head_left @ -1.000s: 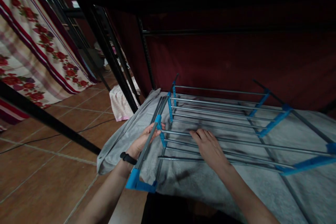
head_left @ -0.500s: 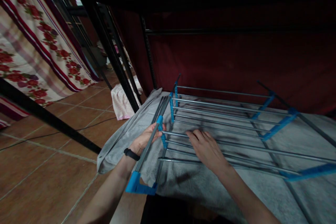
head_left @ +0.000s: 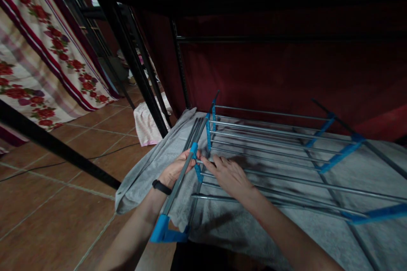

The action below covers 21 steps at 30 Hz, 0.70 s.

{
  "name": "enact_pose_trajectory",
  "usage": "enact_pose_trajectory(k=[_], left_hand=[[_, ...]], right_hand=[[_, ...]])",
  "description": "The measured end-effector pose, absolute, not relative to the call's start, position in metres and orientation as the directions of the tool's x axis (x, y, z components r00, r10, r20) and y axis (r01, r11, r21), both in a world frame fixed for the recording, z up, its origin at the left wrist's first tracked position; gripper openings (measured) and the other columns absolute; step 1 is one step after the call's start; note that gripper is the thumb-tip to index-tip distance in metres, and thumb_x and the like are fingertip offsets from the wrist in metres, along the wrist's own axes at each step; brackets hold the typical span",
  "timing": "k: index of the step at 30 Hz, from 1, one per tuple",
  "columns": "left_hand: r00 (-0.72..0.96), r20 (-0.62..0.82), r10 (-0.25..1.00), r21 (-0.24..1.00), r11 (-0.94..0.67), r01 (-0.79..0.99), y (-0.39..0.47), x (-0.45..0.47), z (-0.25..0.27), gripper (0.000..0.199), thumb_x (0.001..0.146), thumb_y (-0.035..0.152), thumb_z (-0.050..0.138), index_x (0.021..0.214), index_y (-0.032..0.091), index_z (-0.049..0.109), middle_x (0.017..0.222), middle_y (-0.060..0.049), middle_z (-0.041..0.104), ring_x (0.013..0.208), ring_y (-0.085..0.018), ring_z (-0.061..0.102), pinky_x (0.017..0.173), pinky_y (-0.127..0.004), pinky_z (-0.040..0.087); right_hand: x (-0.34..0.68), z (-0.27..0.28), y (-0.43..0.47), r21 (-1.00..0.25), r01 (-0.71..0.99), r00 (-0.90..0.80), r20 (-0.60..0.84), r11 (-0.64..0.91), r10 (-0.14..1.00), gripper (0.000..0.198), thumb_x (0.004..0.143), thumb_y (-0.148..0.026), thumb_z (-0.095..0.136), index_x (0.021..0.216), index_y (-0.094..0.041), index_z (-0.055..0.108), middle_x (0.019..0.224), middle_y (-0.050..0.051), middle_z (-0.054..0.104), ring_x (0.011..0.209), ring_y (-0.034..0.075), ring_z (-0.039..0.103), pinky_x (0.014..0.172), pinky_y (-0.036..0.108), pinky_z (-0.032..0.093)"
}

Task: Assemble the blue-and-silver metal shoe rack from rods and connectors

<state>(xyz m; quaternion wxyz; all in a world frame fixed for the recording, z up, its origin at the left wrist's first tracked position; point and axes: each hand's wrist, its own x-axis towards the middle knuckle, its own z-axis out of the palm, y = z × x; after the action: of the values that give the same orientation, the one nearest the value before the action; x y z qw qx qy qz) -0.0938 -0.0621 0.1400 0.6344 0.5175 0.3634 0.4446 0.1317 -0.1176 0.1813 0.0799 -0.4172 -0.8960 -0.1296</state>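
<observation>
A metal-tube rack (head_left: 286, 176) with blue plastic joints lies on a grey blanket. My left hand (head_left: 179, 167), with a dark band on its wrist, grips the blue bracket (head_left: 197, 172) on the rack's left side, its fingers wrapped behind the upright tube. My right hand (head_left: 227, 172) is closed over the left end of a cross tube, fingertips close beside that bracket. The tube's end by the bracket is partly covered by my fingers. Another blue corner piece (head_left: 160, 228) sits at the near end of the left side tube.
The grey blanket (head_left: 241, 224) spreads beneath the rack. Black metal posts (head_left: 136, 67) stand at the left, and a dark frame runs overhead. A dark red cloth (head_left: 254, 72) hangs behind. Farther left are a floral curtain (head_left: 57, 46), a tiled floor (head_left: 79, 152) and a thin cable.
My right hand has slid left along the cross tube, up to the bracket. My left hand keeps its hold with little movement.
</observation>
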Motion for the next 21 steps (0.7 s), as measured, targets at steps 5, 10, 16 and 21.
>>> enact_pose_trajectory(k=[5,10,16,21], left_hand=[[0.346,-0.036,0.938,0.98,0.101,-0.173,-0.071,-0.087,0.157,0.056,0.051,0.063,0.096,0.081,0.025,0.069,0.083,-0.005,0.067,0.092,-0.031,0.062,0.081,-0.041,0.046],[0.329,-0.047,0.943,0.983,0.103,-0.154,-0.071,-0.082,0.162,0.052,0.051,0.061,0.094,0.077,0.025,0.068,0.082,-0.007,0.069,0.093,-0.033,0.064,0.083,-0.045,0.048],[0.255,-0.036,0.966,0.977,0.088,-0.197,-0.073,-0.082,0.157,0.053,0.051,0.061,0.095,0.082,0.025,0.071,0.086,-0.007,0.07,0.087,-0.03,0.065,0.085,-0.045,0.05],[0.229,-0.032,0.973,0.962,0.092,-0.257,-0.075,-0.082,0.151,0.054,0.049,0.059,0.099,0.083,0.026,0.073,0.086,-0.003,0.068,0.08,-0.023,0.061,0.084,-0.041,0.051]], right_hand=[[0.132,0.183,-0.117,0.166,0.765,-0.644,0.23,0.622,0.73,0.069,0.099,-0.005,0.042,0.164,-0.026,0.036,0.113,0.009,0.067,0.093,0.02,0.069,0.07,0.028,0.055],[0.134,0.185,-0.115,0.161,0.761,-0.648,0.22,0.628,0.729,0.066,0.102,-0.007,0.042,0.164,-0.027,0.037,0.115,0.009,0.067,0.095,0.02,0.069,0.072,0.029,0.056],[0.134,0.189,-0.114,0.13,0.771,-0.635,0.222,0.623,0.74,0.066,0.101,-0.006,0.044,0.163,-0.028,0.039,0.117,0.009,0.067,0.099,0.019,0.069,0.076,0.028,0.056],[0.134,0.187,-0.113,0.126,0.772,-0.633,0.245,0.623,0.734,0.065,0.1,-0.005,0.043,0.162,-0.028,0.04,0.115,0.009,0.067,0.101,0.02,0.068,0.076,0.029,0.056]])
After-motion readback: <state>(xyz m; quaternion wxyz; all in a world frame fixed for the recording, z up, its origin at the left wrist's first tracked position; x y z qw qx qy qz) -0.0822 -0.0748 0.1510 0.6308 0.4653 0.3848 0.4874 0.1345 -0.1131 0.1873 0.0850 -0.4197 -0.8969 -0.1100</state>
